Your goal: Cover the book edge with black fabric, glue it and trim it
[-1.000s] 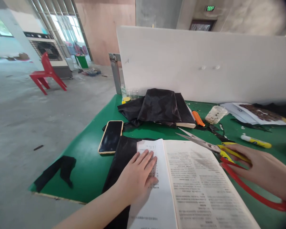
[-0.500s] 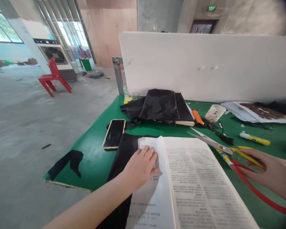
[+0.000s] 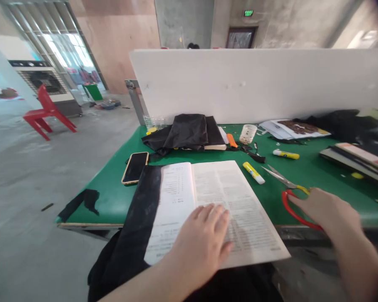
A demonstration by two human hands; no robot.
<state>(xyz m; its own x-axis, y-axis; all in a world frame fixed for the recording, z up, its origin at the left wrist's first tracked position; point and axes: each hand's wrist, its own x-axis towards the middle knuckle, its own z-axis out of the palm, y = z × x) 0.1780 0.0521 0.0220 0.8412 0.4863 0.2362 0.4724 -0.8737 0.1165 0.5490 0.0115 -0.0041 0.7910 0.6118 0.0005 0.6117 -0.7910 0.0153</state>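
An open book [image 3: 214,184] with printed pages lies at the table's front edge and reaches out past it. Black cloth [image 3: 135,218] shows under its left side. My left hand [image 3: 206,235] rests flat across the lower pages near the fold, fingers stretched out. To the right, my right hand [image 3: 330,209] grips scissors [image 3: 286,180] by their red and yellow handles. Their blades are slightly parted and point up and left over the table; whether they touch it I cannot tell. A yellow glue stick [image 3: 253,173] lies between the book and the blades.
On the green table [image 3: 189,156] are a phone [image 3: 135,167], folded black cloth [image 3: 189,132], an orange-handled object [image 3: 232,140], a clear plastic cup [image 3: 248,133], another glue stick [image 3: 286,154] and stacked books [image 3: 359,161]. A white panel [image 3: 239,88] stands behind. A red chair [image 3: 47,111] is at left.
My left hand has shifted down the book toward the fold. The scissors in my right hand have moved away from the book's right edge. The view has swung right.
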